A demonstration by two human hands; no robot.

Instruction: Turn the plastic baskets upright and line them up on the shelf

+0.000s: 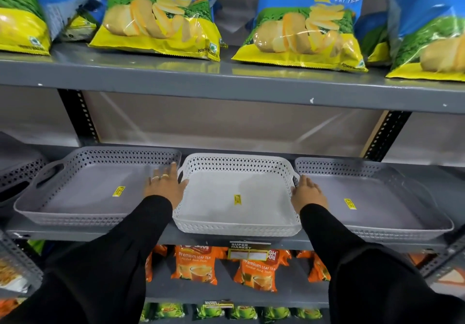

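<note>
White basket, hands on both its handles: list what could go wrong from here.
1. The white basket overhangs the shelf edge; pulled forward, it may tip off.
2. It sits tight between two grey baskets; shifting it could knock them out of line.
3. The left hand and right hand sit in those gaps; fingers could get pinched.

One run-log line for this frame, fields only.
white basket upright, mid-shelf | left hand, right hand at its sides | grey baskets flank, upright
</note>
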